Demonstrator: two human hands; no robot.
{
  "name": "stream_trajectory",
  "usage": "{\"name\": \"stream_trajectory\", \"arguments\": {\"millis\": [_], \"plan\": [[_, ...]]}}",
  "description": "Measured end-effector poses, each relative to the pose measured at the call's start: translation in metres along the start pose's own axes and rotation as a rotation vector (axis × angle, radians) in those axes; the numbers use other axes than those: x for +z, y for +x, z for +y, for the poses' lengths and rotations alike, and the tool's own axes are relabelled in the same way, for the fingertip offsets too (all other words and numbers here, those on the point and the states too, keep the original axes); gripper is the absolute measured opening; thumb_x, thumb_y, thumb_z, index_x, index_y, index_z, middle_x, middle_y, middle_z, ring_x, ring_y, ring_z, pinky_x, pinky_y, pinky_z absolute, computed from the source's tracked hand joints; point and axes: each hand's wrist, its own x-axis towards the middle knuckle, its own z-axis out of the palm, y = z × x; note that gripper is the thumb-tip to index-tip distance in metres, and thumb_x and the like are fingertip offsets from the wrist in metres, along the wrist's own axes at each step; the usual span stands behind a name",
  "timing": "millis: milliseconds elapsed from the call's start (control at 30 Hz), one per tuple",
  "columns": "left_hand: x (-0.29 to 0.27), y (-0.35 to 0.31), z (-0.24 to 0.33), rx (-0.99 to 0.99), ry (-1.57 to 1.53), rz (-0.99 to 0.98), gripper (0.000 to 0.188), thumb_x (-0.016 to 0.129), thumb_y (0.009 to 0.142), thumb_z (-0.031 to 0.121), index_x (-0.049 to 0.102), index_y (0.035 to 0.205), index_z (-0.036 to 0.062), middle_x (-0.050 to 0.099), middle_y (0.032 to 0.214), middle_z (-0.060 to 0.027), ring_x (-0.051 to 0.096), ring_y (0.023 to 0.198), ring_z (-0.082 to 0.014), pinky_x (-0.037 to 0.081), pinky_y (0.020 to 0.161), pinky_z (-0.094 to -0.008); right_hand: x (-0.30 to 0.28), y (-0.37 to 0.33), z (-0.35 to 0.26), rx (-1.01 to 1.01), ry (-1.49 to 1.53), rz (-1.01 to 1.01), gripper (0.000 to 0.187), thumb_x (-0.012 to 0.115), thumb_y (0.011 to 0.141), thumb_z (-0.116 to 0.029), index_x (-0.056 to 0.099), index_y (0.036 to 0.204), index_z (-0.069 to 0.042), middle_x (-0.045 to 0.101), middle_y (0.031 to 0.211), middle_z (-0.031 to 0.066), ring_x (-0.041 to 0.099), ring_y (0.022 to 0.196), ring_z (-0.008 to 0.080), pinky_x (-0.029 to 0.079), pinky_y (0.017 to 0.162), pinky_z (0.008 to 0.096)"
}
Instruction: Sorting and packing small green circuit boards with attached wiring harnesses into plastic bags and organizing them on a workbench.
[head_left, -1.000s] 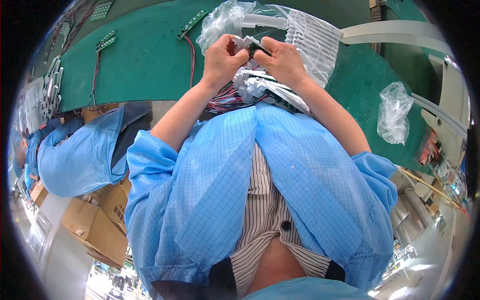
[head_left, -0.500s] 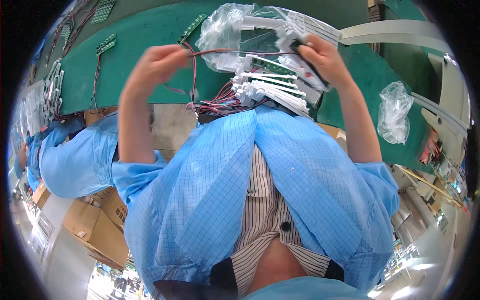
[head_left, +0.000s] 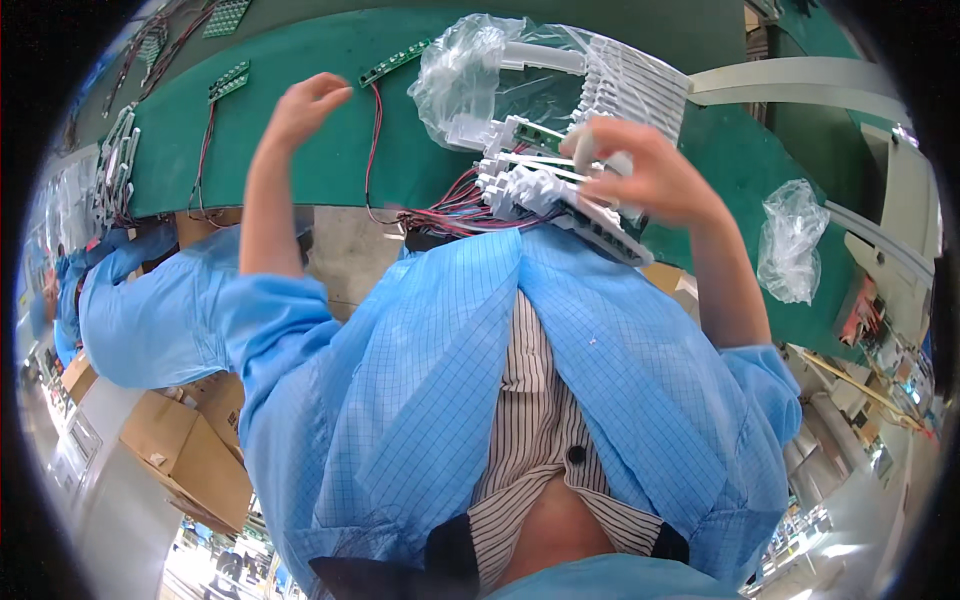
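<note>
My left hand (head_left: 308,106) hovers over the green table, fingers stretched out and holding nothing I can see. Just right of it lies a narrow green circuit board (head_left: 394,63) with a red and black cable (head_left: 375,140) running down toward me. My right hand (head_left: 650,172) is over a stack of white plastic strips (head_left: 535,185), some carrying green boards. Its fingers are curved and apart, with a whitish cover on one fingertip. Whether they touch the top strips I cannot tell. A bundle of red and dark wires (head_left: 460,212) trails from the stack's left side.
Behind the stack lie clear plastic bags (head_left: 460,75) and a rack of white ribbed strips (head_left: 635,85). Another crumpled bag (head_left: 792,240) is at right. More boards (head_left: 229,80) with cables lie at left. A blue-clad co-worker (head_left: 150,315) is at left above cardboard boxes (head_left: 185,455).
The cable stretched between my hands is no longer in them. My left hand has risen slightly, away from it. My right hand has moved down and nearer over the white strips, its fingers spread.
</note>
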Motion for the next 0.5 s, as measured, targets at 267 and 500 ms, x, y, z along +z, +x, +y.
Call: {"name": "stream_trajectory", "arguments": {"millis": [267,500], "plan": [[0.101,0.061,0.013,-0.128,0.418,0.406,0.031,0.063,0.073,0.029,0.054,0.097,0.0123,0.052,0.1,-0.0119,0.052,0.095,-0.0295,0.047,0.076,-0.0396,0.01,0.103,0.143,0.007,-0.795,0.507,0.03,0.057,0.076,-0.018,0.053,0.101,-0.003,0.057,0.097,0.0133,0.054,0.093,0.0268,0.043,0.077,0.0357],[0.096,0.035,-0.01,-0.198,0.096,0.552,0.034,0.064,0.072,0.028,0.054,0.098,0.0078,0.054,0.095,-0.0145,0.056,0.085,-0.0308,0.046,0.074,-0.0359,0.025,0.113,0.125,0.235,-0.902,0.355,0.041,0.064,0.065,-0.016,0.047,0.1,-0.004,0.053,0.096,0.0165,0.053,0.093,0.0303,0.042,0.079,0.0412]]}}
